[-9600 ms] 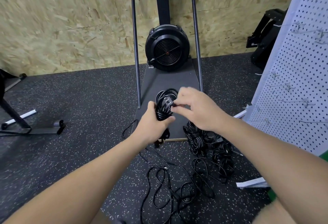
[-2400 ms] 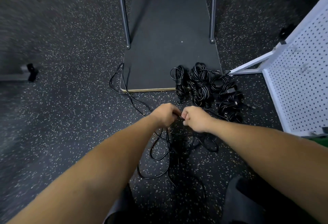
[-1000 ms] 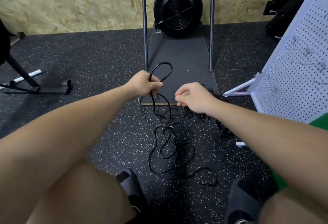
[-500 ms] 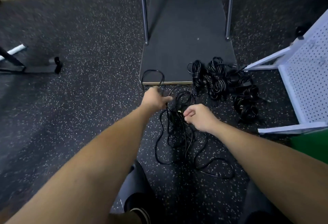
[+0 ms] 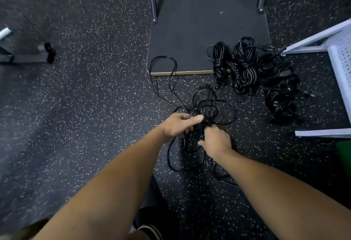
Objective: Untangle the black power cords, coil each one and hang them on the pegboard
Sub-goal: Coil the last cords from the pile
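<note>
A loose black power cord lies in tangled loops on the speckled floor in front of me. My left hand grips strands of it near the middle of the tangle. My right hand is just below and right of it, fingers curled down into the same loops. One long loop runs up onto the dark platform's front edge. Several coiled black cords lie bundled at the platform's right corner. The white pegboard stands at the far right, only its lower edge and frame showing.
A dark platform with two metal uprights sits straight ahead. The pegboard's white foot bars reach across the floor at the right. A black stand base is at the far left. My shoes show at the bottom edge.
Both hands have dropped lower and come together over the tangle. My right hand has turned down into the loops. The view has tilted further down.
</note>
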`<state>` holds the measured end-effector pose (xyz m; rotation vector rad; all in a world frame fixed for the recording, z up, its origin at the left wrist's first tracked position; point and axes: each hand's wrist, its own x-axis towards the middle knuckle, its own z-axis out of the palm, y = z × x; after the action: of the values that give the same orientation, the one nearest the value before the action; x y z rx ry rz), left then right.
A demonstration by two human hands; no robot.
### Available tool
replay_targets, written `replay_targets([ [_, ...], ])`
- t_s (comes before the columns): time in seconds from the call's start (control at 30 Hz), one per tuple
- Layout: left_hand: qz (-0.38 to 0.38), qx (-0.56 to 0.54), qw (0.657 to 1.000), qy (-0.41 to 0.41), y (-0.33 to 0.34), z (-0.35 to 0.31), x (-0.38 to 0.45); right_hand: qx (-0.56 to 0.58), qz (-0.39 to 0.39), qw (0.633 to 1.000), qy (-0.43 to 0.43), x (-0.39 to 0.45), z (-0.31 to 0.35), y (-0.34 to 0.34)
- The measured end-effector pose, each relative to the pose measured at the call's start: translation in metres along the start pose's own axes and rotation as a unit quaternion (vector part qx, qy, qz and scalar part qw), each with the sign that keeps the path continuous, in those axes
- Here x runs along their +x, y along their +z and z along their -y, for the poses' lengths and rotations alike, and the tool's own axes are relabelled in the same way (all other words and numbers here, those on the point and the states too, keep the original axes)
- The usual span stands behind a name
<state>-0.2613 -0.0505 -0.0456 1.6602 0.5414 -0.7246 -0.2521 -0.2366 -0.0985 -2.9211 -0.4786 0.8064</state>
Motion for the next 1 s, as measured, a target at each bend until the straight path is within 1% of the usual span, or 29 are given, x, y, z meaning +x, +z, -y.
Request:
replay_targets([
  [0.07,0.042,-0.069,0.997,-0.014,-0.003,0.0,-0.002,-0.006,-0.016,1.0,0.003,0.003,0.005,0.006],
  [0.1,0.035,-0.103,0.994,-0.015,-0.005,0.0,-0.003,-0.006,-0.015,1.0,0.004,0.003,0.006,0.008],
  [0.13,0.002,-0.124,0.992,-0.013,-0.009,0.001,-0.003,0.009,-0.012,1.0,0.009,0.004,0.005,0.011],
  [0.17,-0.045,-0.131,0.99,-0.016,-0.014,0.004,-0.004,0.051,-0.002,0.998,0.023,0.006,0.004,0.017],
  [0.2,-0.095,-0.117,0.988,-0.026,-0.02,0.009,-0.003,0.12,0.014,0.992,0.035,0.007,0.002,0.02],
  [0.23,-0.135,-0.081,0.987,-0.043,-0.026,0.015,-0.003,0.205,0.033,0.978,0.029,0.008,0.0,0.022],
  [0.27,-0.154,-0.033,0.985,-0.062,-0.03,0.021,-0.004,0.292,0.038,0.956,0.009,0.007,-0.001,0.021],
  [0.33,-0.141,0.025,0.986,-0.089,-0.031,0.027,-0.009,0.421,0.052,0.905,-0.026,-0.001,-0.001,0.008],
  [0.4,-0.122,0.009,0.989,-0.078,-0.023,0.018,-0.021,0.483,0.078,0.871,-0.033,-0.014,0.003,-0.014],
  [0.47,-0.112,-0.035,0.992,-0.037,-0.013,0.001,-0.033,0.506,0.074,0.859,-0.026,-0.026,0.007,-0.034],
  [0.53,-0.109,-0.064,0.992,0.01,-0.006,-0.016,-0.045,0.509,0.061,0.858,-0.022,-0.037,0.01,-0.049],
  [0.6,-0.109,-0.071,0.991,0.039,-0.003,-0.034,-0.06,0.477,0.038,0.877,-0.034,-0.043,0.012,-0.062],
  [0.67,-0.1,-0.073,0.99,0.064,-0.002,-0.049,-0.075,0.467,0.028,0.882,-0.053,-0.05,0.012,-0.075],
  [0.7,-0.105,-0.055,0.989,0.086,-0.003,-0.062,-0.097,0.457,0.016,0.886,-0.072,-0.065,0.014,-0.094],
  [0.77,-0.1,-0.038,0.988,0.113,-0.008,-0.071,-0.102,0.439,0.007,0.895,-0.082,-0.064,0.015,-0.103],
  [0.9,-0.104,0.008,0.981,0.161,-0.015,-0.11,-0.14,0.38,-0.052,0.919,-0.091,-0.089,0.016,-0.155],
  [0.93,-0.108,0.024,0.979,0.172,-0.017,-0.123,-0.148,0.36,-0.074,0.926,-0.082,-0.094,0.014,-0.171],
  [1.0,-0.115,0.078,0.97,0.202,-0.019,-0.148,-0.167,0.32,-0.146,0.934,-0.068,-0.105,0.008,-0.205],
])
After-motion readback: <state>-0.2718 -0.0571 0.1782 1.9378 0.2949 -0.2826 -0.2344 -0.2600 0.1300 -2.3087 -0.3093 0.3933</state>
